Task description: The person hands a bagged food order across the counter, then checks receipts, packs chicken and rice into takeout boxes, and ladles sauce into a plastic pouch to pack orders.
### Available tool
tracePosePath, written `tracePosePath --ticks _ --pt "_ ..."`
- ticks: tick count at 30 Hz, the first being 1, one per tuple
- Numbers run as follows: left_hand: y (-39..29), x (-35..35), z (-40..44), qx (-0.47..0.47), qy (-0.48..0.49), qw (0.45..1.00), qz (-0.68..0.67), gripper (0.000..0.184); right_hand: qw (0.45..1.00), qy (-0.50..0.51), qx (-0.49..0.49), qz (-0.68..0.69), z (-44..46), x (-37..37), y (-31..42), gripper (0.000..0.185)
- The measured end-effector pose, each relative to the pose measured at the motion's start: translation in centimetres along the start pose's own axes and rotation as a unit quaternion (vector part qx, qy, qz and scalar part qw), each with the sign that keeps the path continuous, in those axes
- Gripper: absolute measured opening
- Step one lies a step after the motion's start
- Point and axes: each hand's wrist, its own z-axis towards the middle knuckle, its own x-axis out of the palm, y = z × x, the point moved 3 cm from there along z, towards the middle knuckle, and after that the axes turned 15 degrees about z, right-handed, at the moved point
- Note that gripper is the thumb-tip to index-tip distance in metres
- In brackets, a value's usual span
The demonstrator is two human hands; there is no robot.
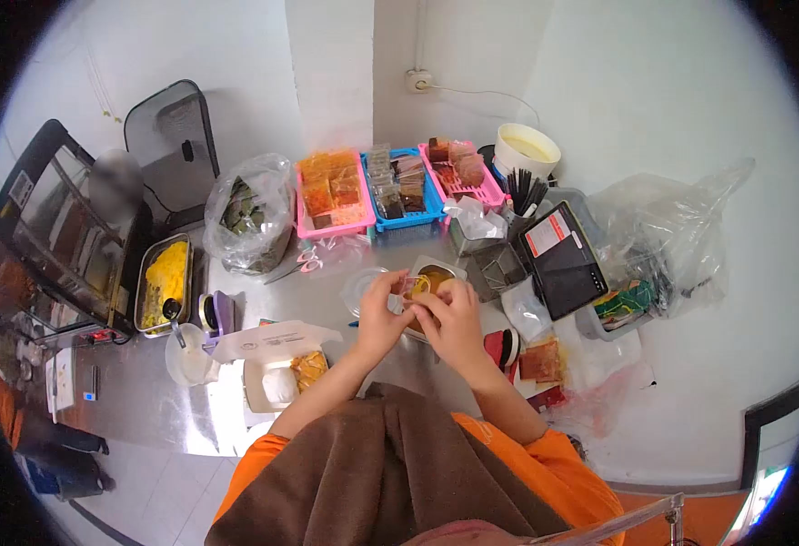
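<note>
In the middle of the steel table, my left hand (pixel 381 318) and my right hand (pixel 454 323) meet, fingers pinched together. Between them is a small clear plastic bag (pixel 411 285) with something yellow showing in or behind it. Just beyond the fingers sits a square container (pixel 449 267) holding yellow-brown contents, partly covered by my right hand. A round clear plastic lid (pixel 360 289) lies left of my left hand. Closer to me on the left stands an open white paper box (pixel 256 378) with a mound of rice (pixel 280 385) and golden-brown food (pixel 308 370) inside.
Pink (pixel 304 227) and blue (pixel 381 223) baskets of sachets line the back. Pink scissors (pixel 308 263) lie before them. A tablet (pixel 567 273) leans at right, beside a red tape dispenser (pixel 499 348). A tray of yellow food (pixel 167 273) stands left. Another person (pixel 58 446) stands far left.
</note>
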Motion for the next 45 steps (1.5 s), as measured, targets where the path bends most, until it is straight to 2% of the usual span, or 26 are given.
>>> tracePosePath --ticks 4,6,7,9,10,12,15,18,22,25,28,30,33,34,37,38,41,42,45 --pt "-1.2 -2.8 -0.4 -0.022 -0.013 0.999 0.047 0.043 0.984 -0.039 -0.016 0.171 0.5 0.8 -0.6 0.008" --pt "-0.2 -3.7 -0.8 -0.01 0.036 0.999 -0.005 0.031 0.974 -0.06 -0.052 0.212 0.5 0.4 -0.3 0.007" --pt "0.2 -4.2 -1.1 -0.005 0.061 0.998 -0.032 0.026 0.968 -0.057 -0.034 0.24 0.4 0.5 -0.4 0.007" --pt "0.2 -5.2 -2.0 -0.078 0.118 0.98 -0.143 0.018 0.954 -0.048 0.003 0.296 -0.2 0.6 -0.5 0.006" --pt "0.1 -5.5 -2.5 -0.114 0.145 0.963 -0.198 0.014 0.916 -0.067 0.039 0.394 -0.5 0.9 -0.3 0.007" --pt "-0.2 -6.2 -3.3 -0.135 0.116 0.965 -0.195 0.012 0.806 -0.102 0.111 0.572 -1.0 2.0 0.4 0.01" --pt "-1.3 -7.7 -4.4 -0.182 0.099 0.955 -0.212 0.012 0.761 0.001 0.209 0.615 -1.5 3.7 1.2 0.008" --pt "-2.0 -9.3 -5.3 -0.195 0.081 0.954 -0.213 0.01 0.808 0.044 0.179 0.56 -2.2 4.4 2.0 0.013" --pt "-3.0 -11.1 -6.4 -0.179 0.019 0.959 -0.219 0.012 0.798 0.064 0.197 0.566 -2.5 4.4 3.5 0.019" --pt "-2.7 -11.7 -7.5 -0.134 0.021 0.967 -0.218 0.011 0.795 0.067 0.203 0.568 -3.2 5.0 4.2 0.021" --pt "-3.2 -12.7 -8.3 -0.106 0.062 0.97 -0.209 0.014 0.794 0.063 0.196 0.572 -4.2 5.5 4.6 0.019" --pt "-2.9 -13.2 -9.0 -0.085 0.05 0.982 -0.16 0.015 0.788 0.049 0.176 0.587 -4.6 5.8 5.6 0.017" --pt "-3.4 -13.5 -9.9 -0.06 0.052 0.994 -0.078 0.015 0.8 0.097 0.167 0.569 -5.2 6.7 6.6 0.013" --pt "-3.7 -13.4 -10.2 -0.052 0.056 0.996 -0.05 0.014 0.763 0.098 0.176 0.615 -5.4 6.9 7.1 0.012" --pt "-3.2 -13.6 -11.2 -0.004 0.019 0.998 0.052 0.011 0.743 0.141 0.209 0.62 -6.2 7.5 7.1 0.008" --pt "-3.2 -13.6 -11.7 -0.012 0.007 0.999 0.03 0.009 0.739 0.153 0.21 0.621 -6.4 7.7 7.1 0.008" --pt "-3.1 -13.8 -13.2 -0.082 -0.018 0.996 -0.018 0.009 0.777 0.167 0.214 0.569 -7.0 7.4 6.9 0.008" --pt "-2.4 -13.9 -13.9 -0.137 -0.016 0.988 -0.069 0.009 0.763 0.16 0.207 0.591 -7.3 7.6 6.4 0.007" --pt "-1.6 -14.4 -14.6 -0.109 -0.01 0.994 -0.02 0.01 0.78 0.183 0.227 0.553 -8.9 8.3 4.3 0.012"
